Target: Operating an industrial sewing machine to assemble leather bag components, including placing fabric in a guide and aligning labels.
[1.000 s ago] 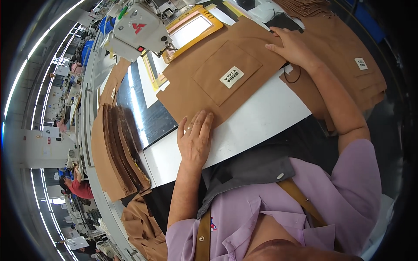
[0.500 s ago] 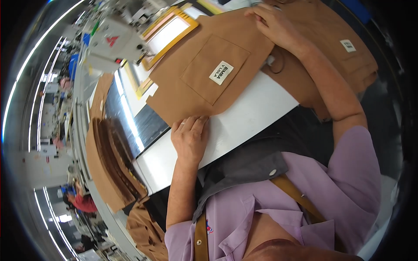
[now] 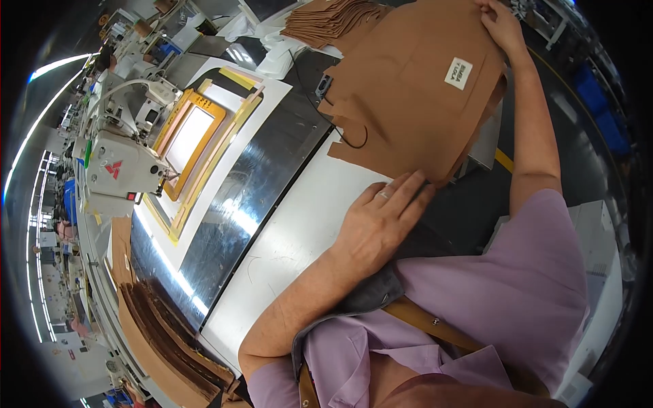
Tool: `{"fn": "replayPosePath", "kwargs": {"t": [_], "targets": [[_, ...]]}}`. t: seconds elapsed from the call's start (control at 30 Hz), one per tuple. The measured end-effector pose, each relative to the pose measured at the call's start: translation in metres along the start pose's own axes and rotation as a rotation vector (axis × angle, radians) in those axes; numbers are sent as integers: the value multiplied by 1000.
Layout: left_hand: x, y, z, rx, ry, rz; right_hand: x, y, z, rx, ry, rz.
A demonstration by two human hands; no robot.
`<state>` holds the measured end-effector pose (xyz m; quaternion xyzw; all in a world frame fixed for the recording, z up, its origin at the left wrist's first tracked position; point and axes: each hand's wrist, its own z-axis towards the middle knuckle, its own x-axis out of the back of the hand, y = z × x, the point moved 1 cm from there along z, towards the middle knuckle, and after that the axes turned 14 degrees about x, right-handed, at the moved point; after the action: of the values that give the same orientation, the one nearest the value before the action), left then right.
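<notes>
A brown fabric panel [image 3: 415, 88] with a small pale label [image 3: 458, 73] lies at the right, over more brown fabric whose edges show beneath it. My right hand [image 3: 505, 30] grips its far right edge with the fingertips pinched together. At the near edge is my left hand [image 3: 381, 221], a ring on one finger, its fingers closed on the fabric's border with the thumb out of sight. Beside the panel's left edge, a thin black cable [image 3: 354, 144] curls over the cloth from a small dark clip-like device [image 3: 324, 86].
To the left stands a white sewing machine head [image 3: 119, 166] above a yellow frame [image 3: 216, 112] on a white sheet. Brown pieces [image 3: 170, 340] hang at the table's near left edge. A stack of brown pieces [image 3: 326, 24] and white plastic [image 3: 279, 54] sit behind.
Both hands have carried the panel right, away from the machine, onto the other brown fabric. My view has turned, so the machine and yellow frame show more fully.
</notes>
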<state>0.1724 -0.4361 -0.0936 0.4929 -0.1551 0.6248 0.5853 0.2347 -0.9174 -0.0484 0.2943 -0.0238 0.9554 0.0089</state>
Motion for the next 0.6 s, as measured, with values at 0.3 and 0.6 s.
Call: {"fn": "replayPosePath", "kwargs": {"t": [0.3, 0.6], "targets": [[23, -46, -68, 380, -130, -22, -52, -69, -22, -62, -156, 346], [66, -56, -116, 776, 0, -8, -161, -271, 38, 473, -566, 738]]}}
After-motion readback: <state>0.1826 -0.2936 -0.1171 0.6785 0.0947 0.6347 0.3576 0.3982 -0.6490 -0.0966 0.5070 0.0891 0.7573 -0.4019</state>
